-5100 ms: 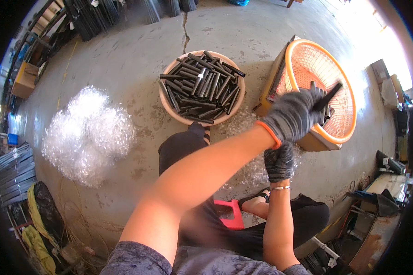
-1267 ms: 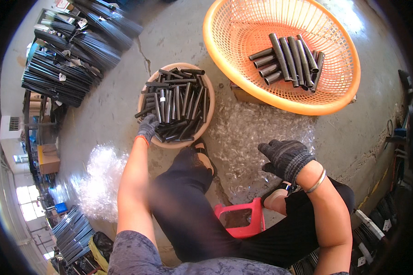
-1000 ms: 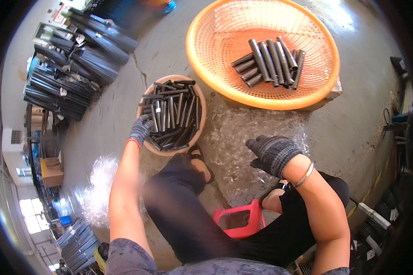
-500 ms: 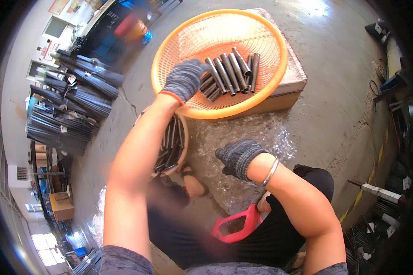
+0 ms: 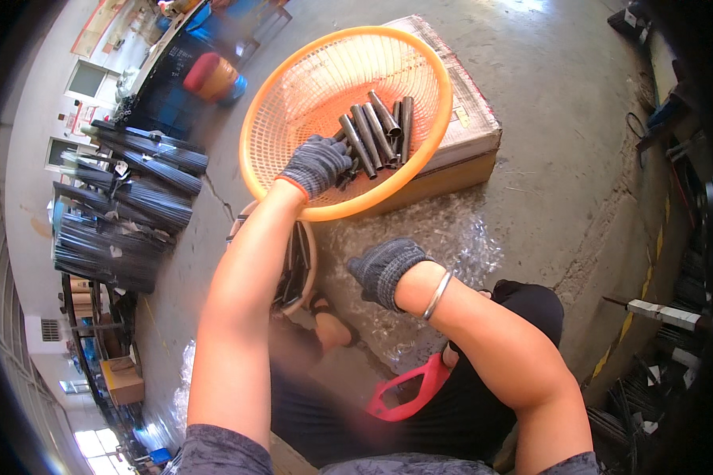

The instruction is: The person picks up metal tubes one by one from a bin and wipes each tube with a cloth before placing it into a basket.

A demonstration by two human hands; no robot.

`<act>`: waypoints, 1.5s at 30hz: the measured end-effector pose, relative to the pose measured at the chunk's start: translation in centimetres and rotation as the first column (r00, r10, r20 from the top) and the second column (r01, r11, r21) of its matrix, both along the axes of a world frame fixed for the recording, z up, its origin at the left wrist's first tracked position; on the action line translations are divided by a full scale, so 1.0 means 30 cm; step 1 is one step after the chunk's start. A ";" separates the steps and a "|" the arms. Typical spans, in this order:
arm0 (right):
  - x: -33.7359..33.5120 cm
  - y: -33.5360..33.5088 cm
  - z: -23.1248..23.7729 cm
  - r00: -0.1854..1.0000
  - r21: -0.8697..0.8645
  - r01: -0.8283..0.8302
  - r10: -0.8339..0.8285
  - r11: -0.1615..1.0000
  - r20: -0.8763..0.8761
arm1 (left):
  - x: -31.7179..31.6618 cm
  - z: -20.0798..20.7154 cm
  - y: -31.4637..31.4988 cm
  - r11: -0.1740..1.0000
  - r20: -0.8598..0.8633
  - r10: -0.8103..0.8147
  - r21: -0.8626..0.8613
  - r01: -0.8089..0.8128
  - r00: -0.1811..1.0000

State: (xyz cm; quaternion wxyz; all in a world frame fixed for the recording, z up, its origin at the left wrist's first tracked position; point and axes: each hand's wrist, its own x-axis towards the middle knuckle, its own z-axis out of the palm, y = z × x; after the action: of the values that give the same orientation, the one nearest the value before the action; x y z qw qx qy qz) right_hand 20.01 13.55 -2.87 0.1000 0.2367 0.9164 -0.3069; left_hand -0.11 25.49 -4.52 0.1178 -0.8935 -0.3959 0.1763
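The basket point(image 5: 317, 87) is orange, tubes point(image 5: 358, 146) black, gloves point(image 5: 317, 165) grey-and-black.

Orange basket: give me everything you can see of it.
The orange basket is wide and round, open side up, with a thick smooth rim and perforated mesh walls; it looks like plastic. It sits on a cardboard box, its left part overhanging. Dark tubes lie inside, some side by side. The gloved left hand reaches in over the near rim; whether it touches the basket is unclear.

Grey floor point(image 5: 554, 150), clear plastic scraps point(image 5: 459, 233), cardboard box point(image 5: 461, 146), 1 pale basin point(image 5: 313, 265)
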 end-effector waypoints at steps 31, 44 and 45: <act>-0.035 -0.006 0.048 0.751 -0.386 -0.193 -0.117 0.902 -0.650 | 0.147 0.219 -0.937 0.485 0.282 0.682 -0.865 0.129 -0.674; -0.050 -0.021 0.015 0.739 -0.323 -0.009 -0.211 0.946 -0.639 | 0.108 0.245 -0.984 0.526 0.222 0.584 -0.836 0.156 -0.781; -0.039 -0.028 0.037 0.780 -0.446 -0.023 -0.264 0.895 -0.568 | 0.123 0.236 -0.986 0.488 0.262 0.601 -0.869 0.087 -0.755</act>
State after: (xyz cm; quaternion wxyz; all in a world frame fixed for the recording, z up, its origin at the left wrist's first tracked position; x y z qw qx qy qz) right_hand 18.83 12.72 -1.75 -0.1743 0.1555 0.7901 -0.5667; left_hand 3.58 -4.10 2.57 -0.5596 -0.2364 -0.5806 -0.5421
